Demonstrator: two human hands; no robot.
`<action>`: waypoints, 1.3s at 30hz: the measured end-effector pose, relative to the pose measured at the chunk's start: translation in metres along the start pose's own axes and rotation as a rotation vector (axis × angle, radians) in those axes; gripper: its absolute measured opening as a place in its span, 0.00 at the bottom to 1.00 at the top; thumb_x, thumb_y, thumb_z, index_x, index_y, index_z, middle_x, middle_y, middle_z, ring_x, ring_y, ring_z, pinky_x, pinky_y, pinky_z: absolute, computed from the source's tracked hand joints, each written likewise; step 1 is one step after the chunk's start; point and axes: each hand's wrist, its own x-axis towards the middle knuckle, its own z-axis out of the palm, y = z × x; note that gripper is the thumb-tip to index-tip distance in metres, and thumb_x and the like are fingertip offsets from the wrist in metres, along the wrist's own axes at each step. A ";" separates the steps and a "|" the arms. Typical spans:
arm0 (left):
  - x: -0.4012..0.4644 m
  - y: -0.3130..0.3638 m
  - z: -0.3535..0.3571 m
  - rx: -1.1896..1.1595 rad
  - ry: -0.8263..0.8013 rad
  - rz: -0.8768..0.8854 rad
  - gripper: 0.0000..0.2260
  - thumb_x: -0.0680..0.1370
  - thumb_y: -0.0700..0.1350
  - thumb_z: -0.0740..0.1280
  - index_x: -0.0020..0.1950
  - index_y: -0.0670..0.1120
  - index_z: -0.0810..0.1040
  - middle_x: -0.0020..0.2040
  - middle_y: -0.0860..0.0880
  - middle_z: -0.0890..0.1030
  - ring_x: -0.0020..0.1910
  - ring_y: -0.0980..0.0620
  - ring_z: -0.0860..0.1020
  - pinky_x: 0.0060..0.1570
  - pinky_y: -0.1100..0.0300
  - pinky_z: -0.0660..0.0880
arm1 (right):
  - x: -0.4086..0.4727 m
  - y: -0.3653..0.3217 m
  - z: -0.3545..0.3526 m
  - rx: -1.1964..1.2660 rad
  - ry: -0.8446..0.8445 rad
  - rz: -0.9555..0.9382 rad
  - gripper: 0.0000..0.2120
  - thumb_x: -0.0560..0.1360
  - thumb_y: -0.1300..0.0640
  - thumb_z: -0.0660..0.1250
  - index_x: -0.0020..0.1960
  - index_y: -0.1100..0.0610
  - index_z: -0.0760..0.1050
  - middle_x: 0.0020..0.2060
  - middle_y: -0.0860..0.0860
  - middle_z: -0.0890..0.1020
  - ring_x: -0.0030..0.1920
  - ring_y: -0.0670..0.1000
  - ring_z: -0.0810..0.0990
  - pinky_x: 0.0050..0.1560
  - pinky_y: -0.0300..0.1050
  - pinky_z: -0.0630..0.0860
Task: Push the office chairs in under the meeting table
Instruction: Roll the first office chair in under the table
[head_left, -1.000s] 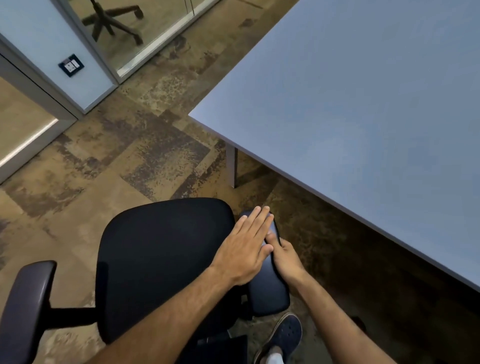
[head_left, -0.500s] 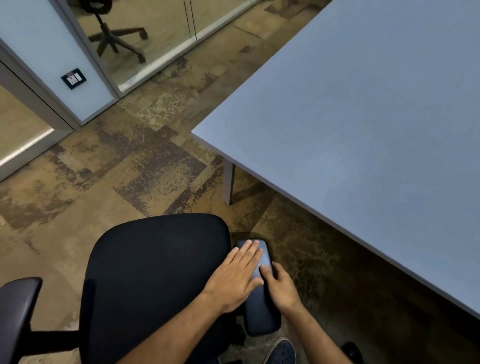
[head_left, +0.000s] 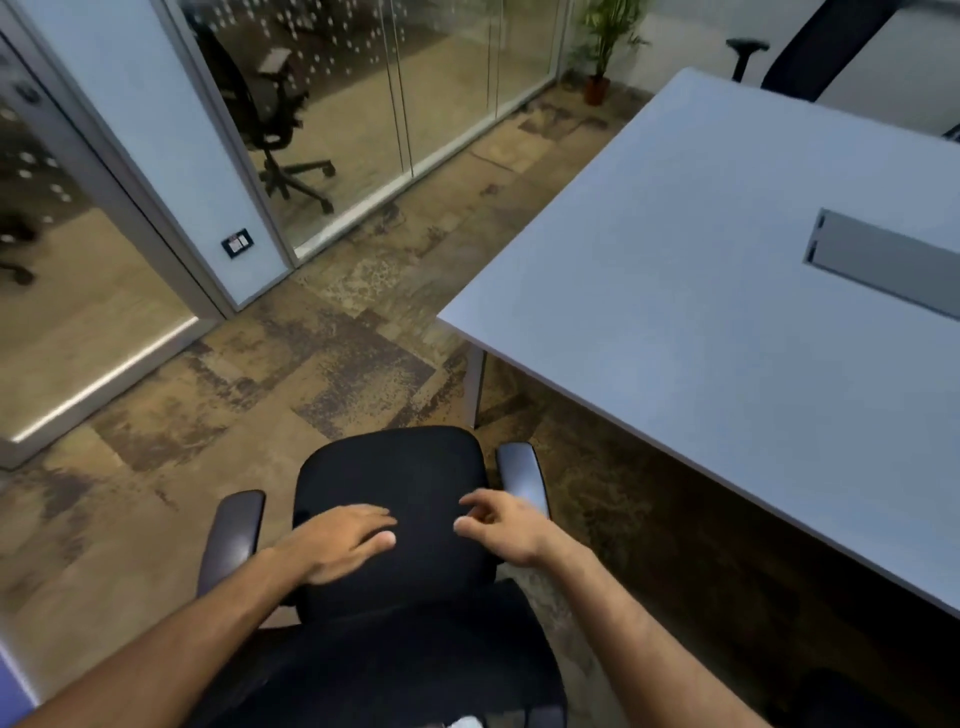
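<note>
A black office chair (head_left: 400, 478) with two dark armrests stands in front of me, left of the meeting table's near corner and outside it. The grey-white meeting table (head_left: 701, 322) fills the right side. My left hand (head_left: 337, 543) hovers flat over the rear of the seat, fingers spread. Over the seat's right side, just inside the right armrest (head_left: 522, 475), is my right hand (head_left: 498, 525), fingers loosely curled and holding nothing. I cannot tell whether either hand touches the seat. The chair's backrest shows dark at the bottom of the view.
A table leg (head_left: 475, 387) stands under the near corner. Another black chair (head_left: 810, 57) is at the table's far side. Glass partitions (head_left: 395, 104) run along the left, with a chair behind them. A potted plant (head_left: 602, 47) stands in the far corner. A wall socket (head_left: 237, 244) sits low.
Both hands left the right armrest and moved over the seat. The view lifted and pulled back, and the chair now sits centred in front of me with both armrests showing.
</note>
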 end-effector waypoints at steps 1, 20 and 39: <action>-0.031 0.007 -0.004 0.004 0.009 -0.008 0.36 0.78 0.72 0.43 0.72 0.53 0.73 0.72 0.52 0.73 0.72 0.54 0.68 0.68 0.62 0.61 | -0.024 -0.016 0.007 -0.048 -0.028 -0.014 0.27 0.77 0.37 0.66 0.72 0.49 0.73 0.61 0.48 0.81 0.61 0.49 0.78 0.61 0.45 0.74; -0.252 0.027 0.029 -0.078 0.014 -0.243 0.25 0.75 0.68 0.64 0.71 0.62 0.72 0.55 0.62 0.80 0.51 0.62 0.77 0.47 0.64 0.70 | -0.169 -0.009 0.108 -0.368 0.094 0.035 0.40 0.59 0.20 0.63 0.63 0.40 0.81 0.61 0.45 0.83 0.61 0.53 0.80 0.60 0.50 0.76; -0.222 0.038 0.040 0.191 0.082 0.128 0.19 0.81 0.55 0.56 0.70 0.59 0.74 0.65 0.54 0.80 0.61 0.50 0.77 0.57 0.50 0.73 | -0.265 0.026 0.195 -0.062 0.418 0.297 0.25 0.63 0.28 0.64 0.56 0.35 0.83 0.49 0.40 0.86 0.50 0.44 0.81 0.53 0.44 0.78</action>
